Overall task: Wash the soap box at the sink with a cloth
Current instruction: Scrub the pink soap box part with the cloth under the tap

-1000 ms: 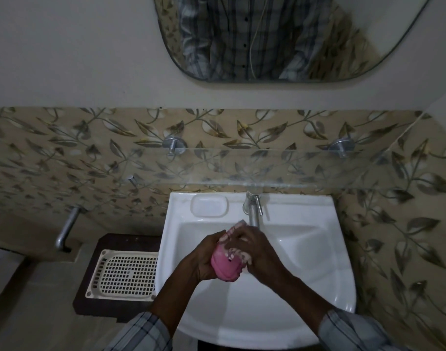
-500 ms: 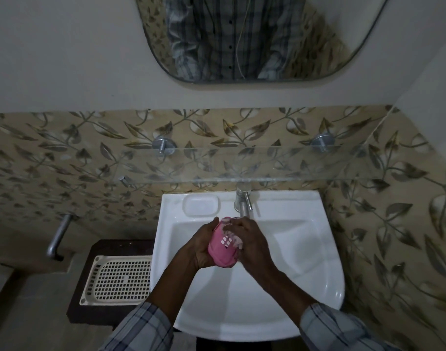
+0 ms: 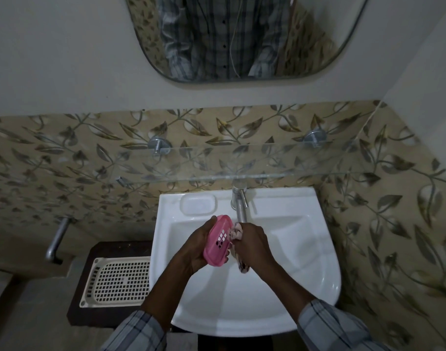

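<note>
**Soap box mid-scrub over the basin**

Soap box (image 3: 218,240), pink with a grid of drain holes, is held tilted above the white sink (image 3: 305,249), just in front of the tap (image 3: 239,206). The left hand (image 3: 194,249) is wrapped around its left side and underside, fingers closed on it. The right hand (image 3: 252,247) is clenched on a bunched cloth (image 3: 236,231), which presses against the box's right edge; a tail of the cloth hangs down below the fist.

By the look of things the washing is under way rather than finished: the cloth sits on one edge only, so the other faces probably still need wiping. No running water can be made out at the spout in this dim light, and whether the box carries suds is too hard to tell. Rinsing and setting the box down appear to be left. A perforated cream tray (image 3: 118,282) lies just left of the sink, and the moulded soap recess (image 3: 198,205) beside the tap holds nothing.
</note>
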Tool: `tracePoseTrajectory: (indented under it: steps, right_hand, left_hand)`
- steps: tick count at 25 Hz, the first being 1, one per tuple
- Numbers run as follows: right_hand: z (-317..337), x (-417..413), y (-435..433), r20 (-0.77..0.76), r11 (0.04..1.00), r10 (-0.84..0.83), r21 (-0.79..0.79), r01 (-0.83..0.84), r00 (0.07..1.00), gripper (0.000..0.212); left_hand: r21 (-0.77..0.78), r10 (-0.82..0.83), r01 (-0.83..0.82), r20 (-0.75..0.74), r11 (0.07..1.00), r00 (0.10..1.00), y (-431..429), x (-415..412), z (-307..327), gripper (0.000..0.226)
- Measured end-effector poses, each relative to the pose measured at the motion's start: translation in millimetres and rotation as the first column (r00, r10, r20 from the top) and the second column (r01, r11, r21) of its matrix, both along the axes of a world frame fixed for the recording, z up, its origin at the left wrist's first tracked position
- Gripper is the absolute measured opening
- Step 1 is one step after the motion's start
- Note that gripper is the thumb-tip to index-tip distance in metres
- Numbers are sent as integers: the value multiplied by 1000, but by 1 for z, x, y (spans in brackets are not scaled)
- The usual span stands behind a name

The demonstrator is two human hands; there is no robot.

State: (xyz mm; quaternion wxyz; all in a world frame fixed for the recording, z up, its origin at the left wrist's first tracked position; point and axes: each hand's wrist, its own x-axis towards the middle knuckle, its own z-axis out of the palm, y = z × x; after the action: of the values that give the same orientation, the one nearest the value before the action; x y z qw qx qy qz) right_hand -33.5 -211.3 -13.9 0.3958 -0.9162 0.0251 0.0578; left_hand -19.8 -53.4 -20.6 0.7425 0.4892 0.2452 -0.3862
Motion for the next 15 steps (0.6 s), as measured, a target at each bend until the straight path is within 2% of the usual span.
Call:
tracePoseTrajectory:
  steps: [3,4,7,8,9,11,12,14,15]
  right_hand:
    - [-1,-4,7,31,995,-100,15,100,995,13]
    - [0,-7,9,83,996,-87,27,85,993,11]
    - [4,-9,12,156,997,-71,53,63,985,25]
    - [8,-10,12,170,997,-39,67,28,985,27]
    - [10,-15,11,185,992,68,91,-86,980,30]
    - [11,-23,7,257,924,354,54,-379,899,42]
    - [9,-21,0,280,912,395,-2,-411,875,45]
    - [8,-13,-15,261,936,350,-60,-346,900,45]
    - [7,-13,-18,290,908,417,-80,-412,862,46]
  left_hand:
    - [-49,77,-76,19,996,997,-5,-7,0,57]
    - [-44,78,-77,33,996,996,-8,-6,0,56]
    - [-31,66,-65,36,997,997,-10,-6,-1,56]
    - [-42,81,-80,29,996,996,-10,-7,0,54]
    - [-71,108,-107,14,992,994,-8,-7,-2,53]
    - [-148,147,-150,-34,978,989,-6,-6,-5,54]
    - [-179,139,-146,-52,973,989,-6,-7,-5,55]
    - [-209,109,-122,-69,970,992,-6,-11,-6,57]
    - [-215,95,-111,-83,970,992,-5,-11,-9,57]
